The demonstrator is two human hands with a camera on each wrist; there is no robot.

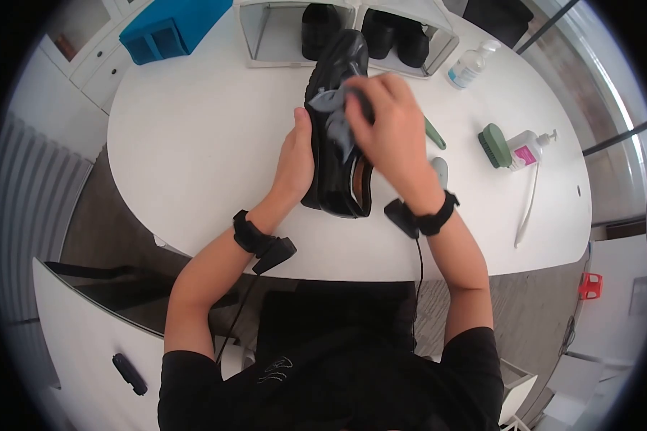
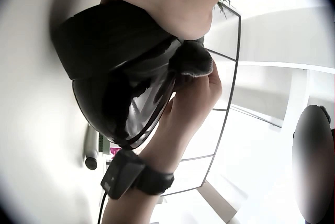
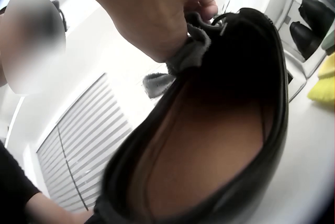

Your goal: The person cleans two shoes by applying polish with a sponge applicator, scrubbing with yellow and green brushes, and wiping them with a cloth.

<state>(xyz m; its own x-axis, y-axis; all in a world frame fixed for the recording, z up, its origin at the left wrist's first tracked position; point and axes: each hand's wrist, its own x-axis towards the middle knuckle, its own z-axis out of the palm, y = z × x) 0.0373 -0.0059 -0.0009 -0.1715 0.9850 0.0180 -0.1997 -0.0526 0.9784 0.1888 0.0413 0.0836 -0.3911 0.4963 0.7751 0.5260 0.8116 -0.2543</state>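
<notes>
A glossy black shoe (image 1: 331, 176) is held above the white table, toe away from the body, its opening toward the right. My left hand (image 1: 296, 165) grips its sole side, thumb up along the edge; the other fingers are hidden behind it. A grey cloth (image 1: 327, 100) is bunched in my right hand (image 1: 395, 136), which presses it on the shoe's upper near the laces. The right wrist view shows the cloth (image 3: 191, 54) pinched at the rim above the tan insole (image 3: 209, 145). In the left wrist view the shoe (image 2: 110, 96) hides part of my right hand (image 2: 191, 109).
Clear boxes (image 1: 273, 43) with black shoes stand at the table's far edge, beside a blue holder (image 1: 172, 32). On the right are a pump bottle (image 1: 471, 65), a green brush (image 1: 493, 146), another bottle (image 1: 526, 149) and a white stick (image 1: 528, 208). Yellow cloth (image 3: 324, 85) shows in the right wrist view.
</notes>
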